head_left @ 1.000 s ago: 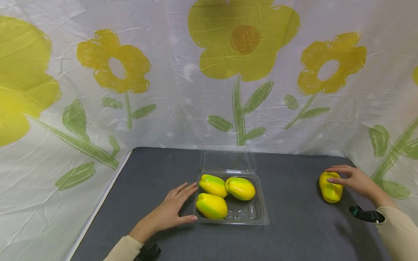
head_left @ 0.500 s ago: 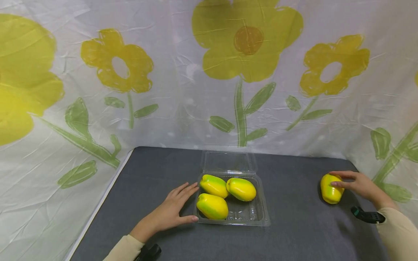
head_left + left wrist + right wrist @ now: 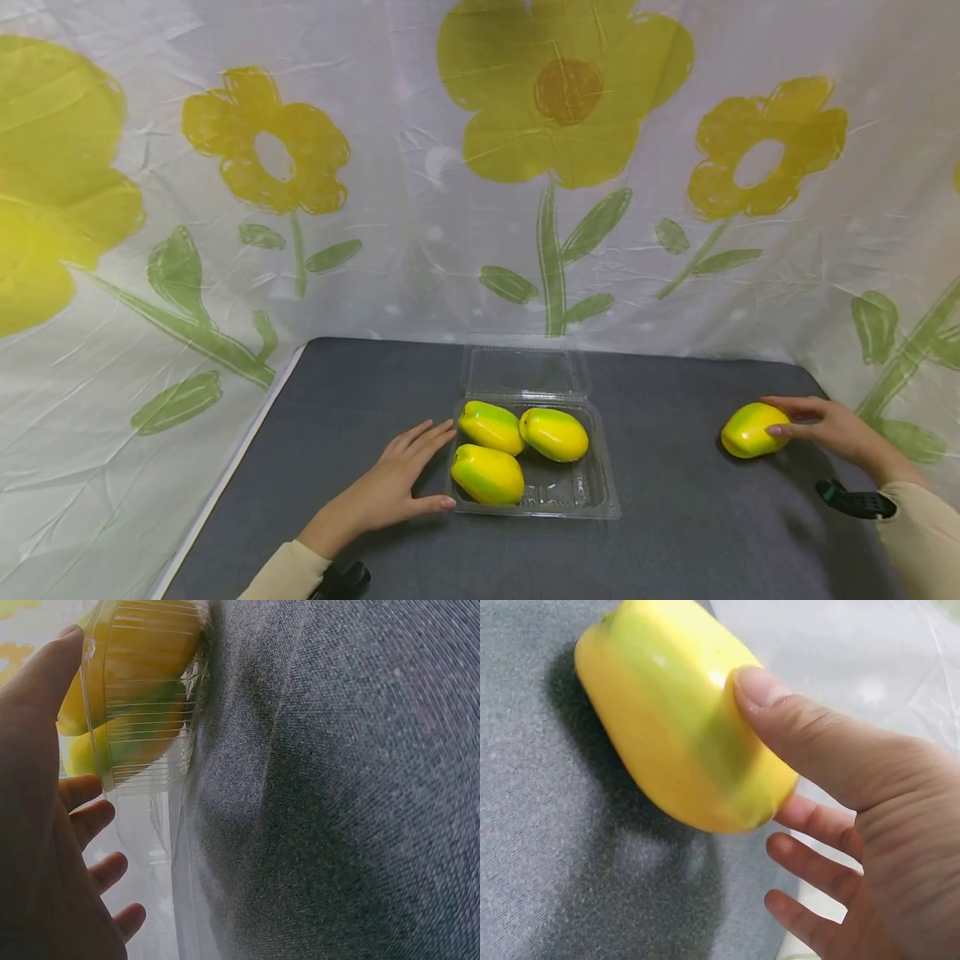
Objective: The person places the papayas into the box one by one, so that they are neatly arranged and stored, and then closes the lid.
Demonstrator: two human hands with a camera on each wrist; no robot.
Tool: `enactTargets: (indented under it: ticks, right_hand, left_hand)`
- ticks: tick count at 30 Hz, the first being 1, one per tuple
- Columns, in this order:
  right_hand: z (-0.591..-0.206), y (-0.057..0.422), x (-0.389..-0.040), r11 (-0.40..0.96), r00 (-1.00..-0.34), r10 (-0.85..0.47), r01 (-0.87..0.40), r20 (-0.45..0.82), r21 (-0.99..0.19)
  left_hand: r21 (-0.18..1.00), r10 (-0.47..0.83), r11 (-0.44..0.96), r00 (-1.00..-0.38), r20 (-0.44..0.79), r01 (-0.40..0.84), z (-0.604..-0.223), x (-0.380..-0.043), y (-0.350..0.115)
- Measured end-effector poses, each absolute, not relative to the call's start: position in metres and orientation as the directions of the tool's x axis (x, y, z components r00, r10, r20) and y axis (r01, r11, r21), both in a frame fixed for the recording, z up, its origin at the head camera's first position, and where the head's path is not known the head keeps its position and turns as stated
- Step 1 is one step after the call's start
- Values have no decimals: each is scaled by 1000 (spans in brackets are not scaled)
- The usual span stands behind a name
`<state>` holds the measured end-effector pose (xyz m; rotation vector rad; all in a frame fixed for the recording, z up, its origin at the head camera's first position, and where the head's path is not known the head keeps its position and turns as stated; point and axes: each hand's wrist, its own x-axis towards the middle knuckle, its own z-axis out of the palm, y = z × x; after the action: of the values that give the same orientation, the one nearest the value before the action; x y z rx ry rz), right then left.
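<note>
My right hand (image 3: 840,427) holds a yellow-green papaya (image 3: 752,431) at the right of the table, thumb and forefinger at its near end. In the right wrist view the thumb lies on top of the papaya (image 3: 667,712), and the other fingers are spread below, apart from it. A clear plastic clamshell box (image 3: 570,493) stands mid-table with its lid (image 3: 525,371) folded back. Three similar papayas (image 3: 487,475) lie inside. With straight, spread fingers my left hand (image 3: 390,483) rests against the box's left edge; the left wrist view shows its thumb at the ribbed wall (image 3: 146,697).
The dark grey table (image 3: 360,383) is bounded behind and at the sides by a white cloth (image 3: 405,250) printed with yellow flowers. The box's front right part has bare floor beside the papayas. Grey tabletop lies between the box and the right hand.
The papaya at the right has turned from lengthwise to more crosswise, its far end now pointing left. My right hand has shifted slightly rightward with it. The left hand and box stay put.
</note>
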<state>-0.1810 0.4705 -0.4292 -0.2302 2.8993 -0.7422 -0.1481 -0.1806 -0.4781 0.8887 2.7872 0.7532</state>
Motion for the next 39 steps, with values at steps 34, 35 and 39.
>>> enactTargets:
  ticks: [34, 35, 39]
  right_hand:
    - [-432, 463, -180, 866, -974, -160, -61, -160, -496]
    - [-432, 462, -180, 865, -974, -162, -62, -160, -498]
    - [-435, 464, -180, 862, -972, -166, -60, -169, -503]
  left_hand:
    - [486, 563, 711, -826, 38, 508, -478, -148, -180]
    - [486, 563, 712, -826, 37, 507, -478, -148, -180]
    - [486, 563, 712, -826, 34, 506, -478, -148, -180]
